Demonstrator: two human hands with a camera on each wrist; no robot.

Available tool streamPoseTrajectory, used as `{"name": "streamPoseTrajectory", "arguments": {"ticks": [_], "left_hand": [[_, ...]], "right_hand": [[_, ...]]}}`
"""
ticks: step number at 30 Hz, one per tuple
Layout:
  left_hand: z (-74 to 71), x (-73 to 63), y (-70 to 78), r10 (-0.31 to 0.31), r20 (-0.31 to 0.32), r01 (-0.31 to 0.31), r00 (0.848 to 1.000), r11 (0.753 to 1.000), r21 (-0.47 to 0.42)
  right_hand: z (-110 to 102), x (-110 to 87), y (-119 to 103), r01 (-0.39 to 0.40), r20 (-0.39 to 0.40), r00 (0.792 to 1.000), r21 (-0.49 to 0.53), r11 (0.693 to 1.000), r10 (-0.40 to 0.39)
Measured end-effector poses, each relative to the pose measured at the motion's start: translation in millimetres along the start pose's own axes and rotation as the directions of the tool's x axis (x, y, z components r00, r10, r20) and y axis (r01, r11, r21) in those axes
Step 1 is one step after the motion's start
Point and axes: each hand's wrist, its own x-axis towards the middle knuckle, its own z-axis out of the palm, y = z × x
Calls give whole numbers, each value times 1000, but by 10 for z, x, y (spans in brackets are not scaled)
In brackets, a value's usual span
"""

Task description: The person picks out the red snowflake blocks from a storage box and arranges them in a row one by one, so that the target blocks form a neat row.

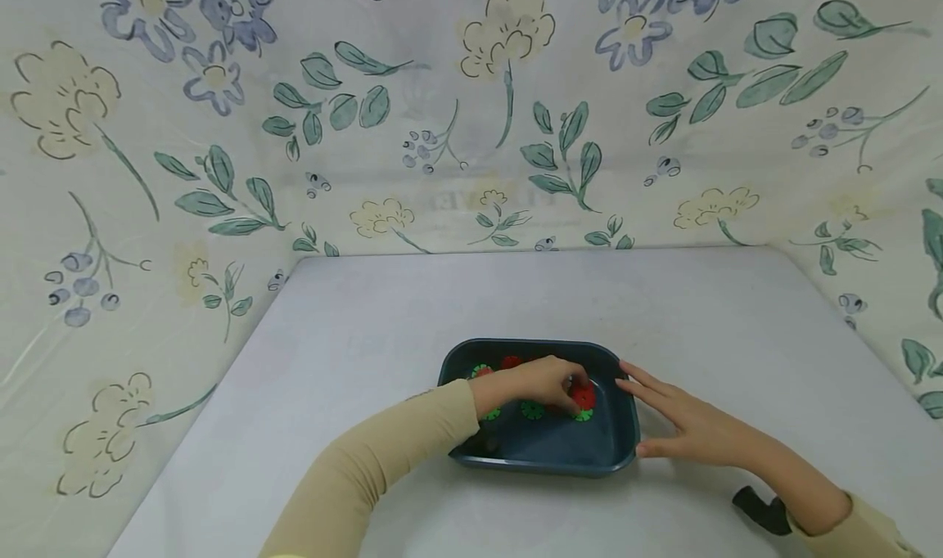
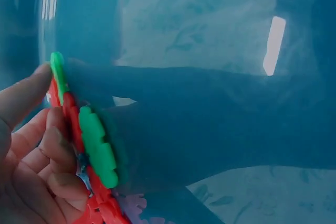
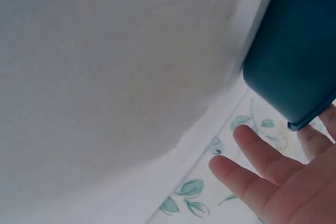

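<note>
A dark blue rectangular tray [image 1: 541,465] holds several red and green flower-shaped plastic pieces, some seeming joined or overlapping. My left hand [image 1: 543,380] reaches inside it, thumb and fingers bent around a red piece [image 1: 584,396] with a green piece [image 1: 584,416] against it. In the left wrist view the fingertips press along a row of red pieces [image 2: 73,124], with a green toothed piece [image 2: 98,147] standing on edge beside them. My right hand [image 1: 696,427] spreads its fingers at the tray's right side, fingertips touching the rim. The right wrist view shows those straight fingers [image 3: 257,179] near the tray's corner.
More red and green pieces lie at the tray's left [image 1: 482,371], partly hidden by the left forearm. A black strap-like thing [image 1: 760,510] shows at the right wrist. The white table [image 1: 354,312] meets a flower-patterned cloth [image 1: 442,92] at its back and sides.
</note>
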Motion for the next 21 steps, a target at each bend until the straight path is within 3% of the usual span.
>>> {"name": "streamPoseTrajectory", "arguments": {"ticks": [13, 21], "left_hand": [[28, 0, 27, 14, -7, -14, 1000, 1000, 15], [41, 17, 8, 39, 6, -39, 999, 997, 68]], "right_hand": [[32, -4, 41, -26, -14, 1000, -4, 1000, 26], [29, -7, 33, 12, -9, 1000, 2, 1000, -12]]}}
